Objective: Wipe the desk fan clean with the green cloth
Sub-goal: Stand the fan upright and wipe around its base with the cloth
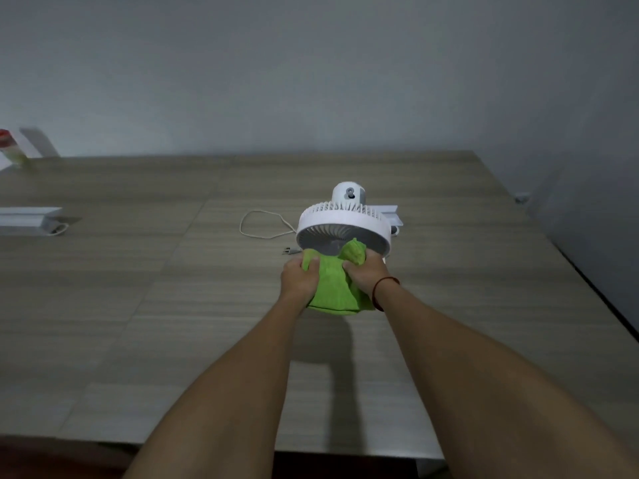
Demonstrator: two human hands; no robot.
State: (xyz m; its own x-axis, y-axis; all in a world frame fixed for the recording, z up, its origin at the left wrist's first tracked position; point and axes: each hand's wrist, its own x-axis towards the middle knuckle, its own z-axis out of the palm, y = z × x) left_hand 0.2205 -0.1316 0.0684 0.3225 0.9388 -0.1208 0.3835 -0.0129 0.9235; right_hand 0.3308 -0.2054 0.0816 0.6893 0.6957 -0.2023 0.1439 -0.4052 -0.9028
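A white desk fan [340, 221] stands on the wooden table, its round grille tilted toward me and its motor housing behind. A green cloth [333, 288] hangs bunched in front of the fan's lower rim. My left hand [298, 278] grips the cloth's left edge. My right hand [363, 276], with a red band at the wrist, grips the right side and presses a fold of cloth against the lower grille. The fan's base is hidden behind the cloth and hands.
The fan's white cord [262, 224] loops on the table [138, 288] to the left, its plug [290, 251] near my left hand. A white rail [29, 219] lies at the far left, a blurred bottle [10, 146] at the back left. A wall runs close along the right.
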